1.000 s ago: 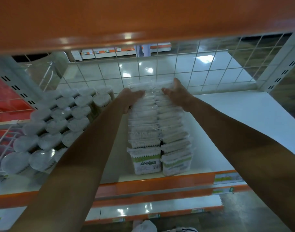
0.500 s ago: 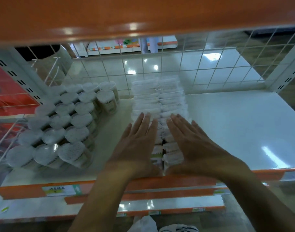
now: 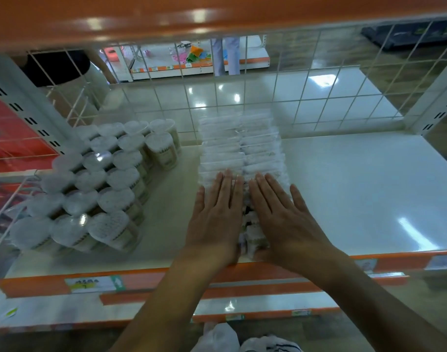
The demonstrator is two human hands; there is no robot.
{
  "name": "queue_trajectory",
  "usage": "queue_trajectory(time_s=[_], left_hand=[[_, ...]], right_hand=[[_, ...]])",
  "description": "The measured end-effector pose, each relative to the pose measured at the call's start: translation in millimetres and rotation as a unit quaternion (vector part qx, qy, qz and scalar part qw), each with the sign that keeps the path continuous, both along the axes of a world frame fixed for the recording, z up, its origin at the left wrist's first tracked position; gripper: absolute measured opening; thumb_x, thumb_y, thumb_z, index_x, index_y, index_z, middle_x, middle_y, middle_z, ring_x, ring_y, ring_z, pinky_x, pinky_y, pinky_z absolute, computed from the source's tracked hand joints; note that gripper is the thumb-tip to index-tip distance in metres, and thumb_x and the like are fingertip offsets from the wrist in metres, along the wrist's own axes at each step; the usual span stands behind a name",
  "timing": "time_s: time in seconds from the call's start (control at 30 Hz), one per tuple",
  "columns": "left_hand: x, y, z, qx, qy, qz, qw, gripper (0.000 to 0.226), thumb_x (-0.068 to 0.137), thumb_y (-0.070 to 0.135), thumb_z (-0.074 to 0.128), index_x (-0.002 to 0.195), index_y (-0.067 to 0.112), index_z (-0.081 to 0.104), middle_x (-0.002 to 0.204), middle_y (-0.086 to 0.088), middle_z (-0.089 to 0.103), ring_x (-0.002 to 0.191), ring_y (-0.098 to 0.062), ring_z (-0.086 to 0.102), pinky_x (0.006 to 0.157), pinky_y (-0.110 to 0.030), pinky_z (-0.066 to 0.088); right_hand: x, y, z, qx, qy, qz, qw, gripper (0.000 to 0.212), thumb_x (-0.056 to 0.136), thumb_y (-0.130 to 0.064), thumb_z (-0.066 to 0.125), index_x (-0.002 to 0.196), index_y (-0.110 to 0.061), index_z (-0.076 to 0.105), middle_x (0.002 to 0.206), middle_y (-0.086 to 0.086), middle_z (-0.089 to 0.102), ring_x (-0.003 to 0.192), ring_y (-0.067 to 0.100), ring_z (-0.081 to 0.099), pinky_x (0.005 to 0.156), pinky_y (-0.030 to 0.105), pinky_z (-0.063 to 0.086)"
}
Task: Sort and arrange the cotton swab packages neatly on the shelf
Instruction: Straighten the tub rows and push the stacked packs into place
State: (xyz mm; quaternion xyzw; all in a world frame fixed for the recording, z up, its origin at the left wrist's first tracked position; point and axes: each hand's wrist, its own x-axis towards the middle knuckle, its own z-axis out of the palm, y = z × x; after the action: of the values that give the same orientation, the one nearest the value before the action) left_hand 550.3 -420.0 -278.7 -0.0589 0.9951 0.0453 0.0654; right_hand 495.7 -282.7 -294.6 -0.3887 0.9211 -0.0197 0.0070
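White swab packages (image 3: 241, 148), rows front-to-back

White up-arrow on the shelf-edge price tag (image 3: 94, 284); lettering unreadable

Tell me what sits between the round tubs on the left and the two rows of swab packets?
Nothing: in the head view only a bare strip of the white shelf separates the round tubs from the swab packets.

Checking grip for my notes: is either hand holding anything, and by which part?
Nothing is held. The left hand and right hand lie flat, fingers straight, on top of the packages.
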Motion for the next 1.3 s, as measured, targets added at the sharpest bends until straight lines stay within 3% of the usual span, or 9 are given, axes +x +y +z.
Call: queue_trajectory(time_s=[0.2,0.37,0.53,0.7,0.8,0.9,1.03,1.2,1.3], left_hand=[[-6,-3,-2,0.002,0.033,-0.001,0.999,0.092,0.094,0.029,0.051,0.146,0.015,-0.023,0.156,-0.004,-0.026,0.143,-0.02,-0.024,0.118,-0.04,-0.008],[-12,-6,-5,0.0,0.046,-0.006,0.999,0.087,0.096,0.03,0.049,0.148,0.014,-0.018,0.157,-0.004,-0.021,0.144,-0.02,-0.021,0.118,-0.04,-0.007],[-15,-10,-7,0.005,0.049,-0.021,0.999,0.099,0.088,0.036,0.061,0.15,0.013,-0.013,0.158,-0.005,-0.017,0.145,-0.021,-0.018,0.118,-0.041,-0.006],[-13,-10,-4,0.008,0.046,-0.024,0.999,0.102,0.087,0.04,0.062,0.149,0.014,-0.014,0.158,-0.005,-0.019,0.144,-0.02,-0.019,0.119,-0.041,-0.006],[-10,-9,-2,0.01,0.049,-0.021,0.999,0.104,0.086,0.04,0.063,0.149,0.015,-0.016,0.157,-0.004,-0.02,0.144,-0.019,-0.02,0.118,-0.039,-0.007],[-4,-8,0,0.016,0.054,-0.014,0.998,0.109,0.085,0.044,0.065,0.148,0.017,-0.02,0.156,-0.003,-0.024,0.143,-0.018,-0.022,0.117,-0.037,-0.007],[6,-7,11,0.017,0.04,0.006,0.999,0.119,0.081,0.046,0.069,0.145,0.019,-0.027,0.152,0.001,-0.032,0.141,-0.015,-0.026,0.118,-0.038,-0.008],[33,-9,24,0.009,0.033,0.037,0.999,0.127,0.073,0.06,0.068,0.143,0.022,-0.031,0.151,0.0,-0.036,0.14,-0.015,-0.028,0.115,-0.037,-0.01],[53,-11,28,-0.006,0.06,0.056,0.997,0.121,0.076,0.064,0.063,0.145,0.021,-0.028,0.153,-0.001,-0.032,0.142,-0.016,-0.025,0.118,-0.041,-0.004]], right_hand=[[-7,-4,1,-0.003,-0.001,-0.001,1.0,0.127,0.031,-0.06,0.085,0.133,0.005,0.045,0.135,0.023,0.049,0.127,0.038,0.044,0.096,0.06,0.038],[-10,-5,1,-0.002,-0.001,0.009,1.0,0.123,0.037,-0.06,0.083,0.134,0.006,0.044,0.137,0.024,0.047,0.129,0.039,0.042,0.098,0.06,0.036],[-13,-7,0,-0.001,-0.004,0.008,1.0,0.12,0.043,-0.064,0.076,0.135,0.005,0.042,0.138,0.024,0.046,0.13,0.04,0.041,0.101,0.059,0.03],[-13,-6,-2,-0.01,-0.002,0.009,1.0,0.123,0.041,-0.066,0.079,0.135,0.004,0.042,0.138,0.023,0.046,0.129,0.04,0.041,0.099,0.061,0.035],[-10,-6,6,0.006,-0.014,0.01,1.0,0.128,0.045,-0.066,0.079,0.142,0.003,0.031,0.146,0.022,0.035,0.137,0.038,0.029,0.106,0.061,0.026],[-7,-4,16,0.017,-0.036,0.028,0.999,0.131,0.059,-0.076,0.059,0.148,-0.006,-0.007,0.157,0.011,-0.008,0.144,0.027,-0.012,0.115,0.05,-0.005],[-2,2,27,0.004,-0.058,0.023,0.998,0.135,0.055,-0.087,0.043,0.145,-0.01,-0.02,0.149,0.002,-0.03,0.14,0.019,-0.026,0.112,0.043,-0.017],[6,5,28,-0.009,-0.049,0.064,0.997,0.138,0.04,-0.097,-0.008,0.145,-0.009,-0.02,0.148,0.003,-0.029,0.139,0.02,-0.026,0.108,0.042,-0.02],[13,4,30,-0.044,-0.035,0.082,0.995,0.128,0.055,-0.094,0.011,0.148,-0.009,-0.007,0.156,0.007,-0.011,0.143,0.022,-0.015,0.111,0.042,-0.014]])
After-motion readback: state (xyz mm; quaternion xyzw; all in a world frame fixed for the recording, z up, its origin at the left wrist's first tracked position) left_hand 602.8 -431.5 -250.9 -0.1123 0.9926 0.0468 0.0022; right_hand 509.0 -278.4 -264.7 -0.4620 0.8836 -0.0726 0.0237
